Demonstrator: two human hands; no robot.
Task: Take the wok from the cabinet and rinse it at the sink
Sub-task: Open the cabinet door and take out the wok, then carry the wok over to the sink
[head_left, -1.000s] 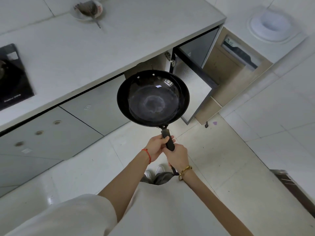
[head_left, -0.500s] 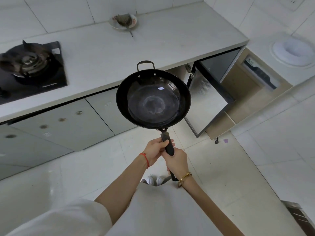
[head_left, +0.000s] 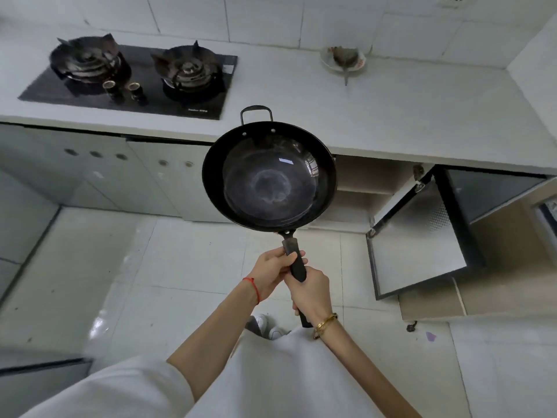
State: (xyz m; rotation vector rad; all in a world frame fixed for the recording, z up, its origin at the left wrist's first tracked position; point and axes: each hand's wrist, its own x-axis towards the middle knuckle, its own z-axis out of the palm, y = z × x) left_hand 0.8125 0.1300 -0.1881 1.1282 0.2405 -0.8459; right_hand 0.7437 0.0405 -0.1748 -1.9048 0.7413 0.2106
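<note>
Wok [head_left: 269,179]: round, black, deep-bowled, with a wide dark rim; inner surface glossy, showing a pale worn ring at the centre of the bowl and a small bright reflection. Two rivets at the far rim carry a small loop handle [head_left: 256,111]. One long straight black handle [head_left: 294,260] leaves the near rim.

Position: held in the air in front of the person, above the tiled floor [head_left: 180,267], its far rim overlapping the edge of the white worktop [head_left: 422,116]. Bowl opening faces up toward the camera.

Orientation: long axis runs from the loop handle at the far side, through the bowl, to the straight handle nearest the body; handle points back toward the person, slightly to their right.

Grip: both hands clamped on the straight handle. Left hand [head_left: 271,271] wraps the upper part, nearer the bowl; right hand [head_left: 310,292] wraps the lower part, just below it and touching it.

Surroundings: two-burner gas hob [head_left: 135,76] set in the worktop; open cabinet door [head_left: 416,242] to the right.
</note>
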